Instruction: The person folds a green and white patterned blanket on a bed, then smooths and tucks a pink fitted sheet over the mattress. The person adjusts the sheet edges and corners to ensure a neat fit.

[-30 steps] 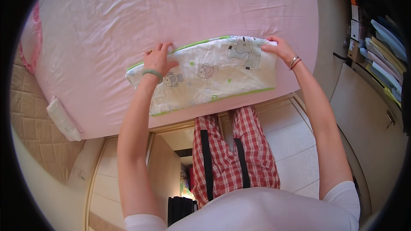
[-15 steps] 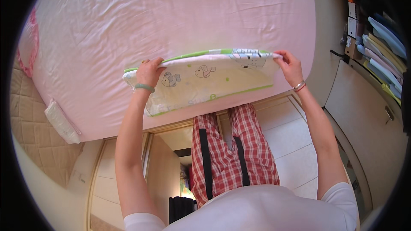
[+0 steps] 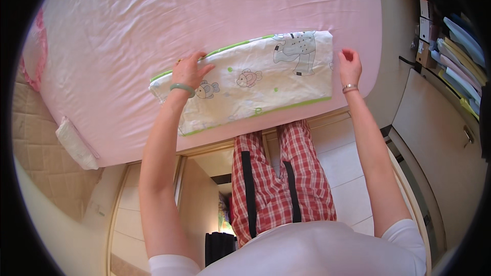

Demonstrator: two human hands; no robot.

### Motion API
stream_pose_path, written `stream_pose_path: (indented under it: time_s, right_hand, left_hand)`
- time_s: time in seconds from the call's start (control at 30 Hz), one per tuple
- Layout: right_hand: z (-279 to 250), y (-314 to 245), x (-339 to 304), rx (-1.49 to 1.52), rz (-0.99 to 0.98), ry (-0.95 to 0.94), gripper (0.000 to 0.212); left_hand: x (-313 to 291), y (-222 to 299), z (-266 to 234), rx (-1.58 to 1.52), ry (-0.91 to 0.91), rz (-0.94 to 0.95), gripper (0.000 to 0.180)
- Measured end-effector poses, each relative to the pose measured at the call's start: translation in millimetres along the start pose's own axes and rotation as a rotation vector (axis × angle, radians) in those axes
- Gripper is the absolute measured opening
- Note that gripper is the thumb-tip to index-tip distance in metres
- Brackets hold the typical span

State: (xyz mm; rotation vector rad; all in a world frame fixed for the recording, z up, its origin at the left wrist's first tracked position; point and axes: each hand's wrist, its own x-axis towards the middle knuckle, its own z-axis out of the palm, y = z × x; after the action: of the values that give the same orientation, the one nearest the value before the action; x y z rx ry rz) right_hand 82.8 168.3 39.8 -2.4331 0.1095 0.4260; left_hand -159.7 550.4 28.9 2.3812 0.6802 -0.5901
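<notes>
A white cloth with green edging [image 3: 250, 61], printed with fish and a spotted animal, lies folded into a long flat strip near the bed's front edge. My left hand [image 3: 188, 71] rests on its upper left part, thumb and fingers spread over the fabric. Just off the strip's right end, my right hand [image 3: 350, 65] hovers or rests over the pink sheet. Its fingers are curled together with nothing visible in them, apart from the cloth. Part of the strip's left end is hidden under my left hand and wrist.
The strip lies on a bed with a wrinkled pink sheet [image 3: 230, 5]. A small white folded item [image 3: 75, 144] sits at the bed's left corner beside a beige quilted cover [image 3: 46, 174]. Stacked folders [image 3: 458, 61] and a cabinet door [image 3: 434, 112] stand at right.
The cloth's far edge, raised between both hands before, now lies flat. My right hand has let go of its corner and moved off it; my left fingers have spread.
</notes>
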Motion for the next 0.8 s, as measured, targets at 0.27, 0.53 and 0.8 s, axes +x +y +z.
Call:
stream_pose_path:
  time_s: [0.27,0.53,0.8]
  right_hand:
    - [21.2,27.0,-194.8,0.579,0.961,-0.754,0.038]
    - [112.4,9.4,-246.1,1.117,1.270,-0.530,0.038]
    - [-3.4,-78.6,-242.0,1.125,0.791,-0.650,0.041]
  left_hand:
    - [43.8,67.7,10.8,-0.030,-0.161,-0.026,0.042]
    - [48.5,103.9,-6.5,-0.084,-0.440,-0.067,0.040]
    - [-2.6,88.4,-77.1,-0.690,-0.383,-0.202,0.038]
